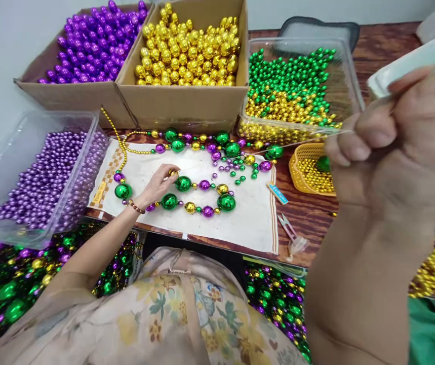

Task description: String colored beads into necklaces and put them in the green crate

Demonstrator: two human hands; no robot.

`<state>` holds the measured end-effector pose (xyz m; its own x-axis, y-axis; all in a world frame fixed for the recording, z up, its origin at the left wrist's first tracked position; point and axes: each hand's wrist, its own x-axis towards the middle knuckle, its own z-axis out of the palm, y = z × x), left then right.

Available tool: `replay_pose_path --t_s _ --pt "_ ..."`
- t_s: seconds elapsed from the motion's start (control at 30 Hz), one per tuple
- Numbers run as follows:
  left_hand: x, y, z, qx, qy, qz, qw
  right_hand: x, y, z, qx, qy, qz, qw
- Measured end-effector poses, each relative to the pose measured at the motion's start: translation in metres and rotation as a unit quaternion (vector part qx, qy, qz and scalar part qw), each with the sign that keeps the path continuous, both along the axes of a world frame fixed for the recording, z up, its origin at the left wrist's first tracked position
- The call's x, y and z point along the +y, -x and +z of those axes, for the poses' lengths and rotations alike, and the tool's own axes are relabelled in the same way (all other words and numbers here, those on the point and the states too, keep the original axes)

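Observation:
My left hand (160, 183) rests on a white cloth (240, 213), fingers pinched on a gold bead (173, 173) at the end of a strand of large green, purple and gold beads (198, 200). My right hand (395, 152) is raised close to the camera, thumb and fingers pinched on a thin thread or needle (403, 91) that I can barely make out. More of the strand (217, 144) curls along the cloth's far edge, with loose small beads beside it.
Cardboard boxes of purple balls (95, 43) and gold balls (187, 45) stand at the back. Clear trays hold small purple beads (46, 177) and green-and-gold beads (293, 91). A yellow basket (310, 170), thread snips (289, 230) and heaps of finished strands (8, 289) surround the cloth.

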<state>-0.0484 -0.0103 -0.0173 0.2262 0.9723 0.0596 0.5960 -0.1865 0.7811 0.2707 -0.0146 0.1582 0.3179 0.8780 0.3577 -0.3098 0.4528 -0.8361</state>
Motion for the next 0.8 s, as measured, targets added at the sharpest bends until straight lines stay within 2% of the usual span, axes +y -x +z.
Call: replay_pose_path --t_s 0.07,0.13,0.23,0.33,0.53,0.7,0.8 --pt "-0.006 0.001 -0.008 0.016 0.015 0.02 1.0 -0.003 0.006 -0.007 -0.052 -0.039 0.028 0.997" --pt "-0.011 0.001 -0.014 0.046 0.014 0.048 0.998 -0.002 0.011 -0.012 -0.078 -0.037 0.05 0.995" --pt "-0.016 -0.002 -0.021 0.075 -0.005 0.093 0.993 0.004 0.017 -0.018 -0.073 -0.032 0.032 0.996" --pt "-0.018 -0.004 -0.028 0.076 -0.012 0.105 0.992 0.009 0.022 -0.025 -0.074 -0.04 0.013 0.996" --pt "-0.015 -0.005 -0.036 0.08 0.003 0.14 0.987 0.014 0.013 -0.041 -0.056 0.012 0.015 0.998" --pt "-0.009 -0.004 -0.038 0.091 0.015 0.128 0.988 0.019 -0.001 -0.06 -0.009 0.036 -0.037 0.999" --pt "-0.007 -0.004 -0.039 0.099 0.018 0.14 0.985 0.02 -0.006 -0.072 -0.015 0.07 -0.026 0.997"
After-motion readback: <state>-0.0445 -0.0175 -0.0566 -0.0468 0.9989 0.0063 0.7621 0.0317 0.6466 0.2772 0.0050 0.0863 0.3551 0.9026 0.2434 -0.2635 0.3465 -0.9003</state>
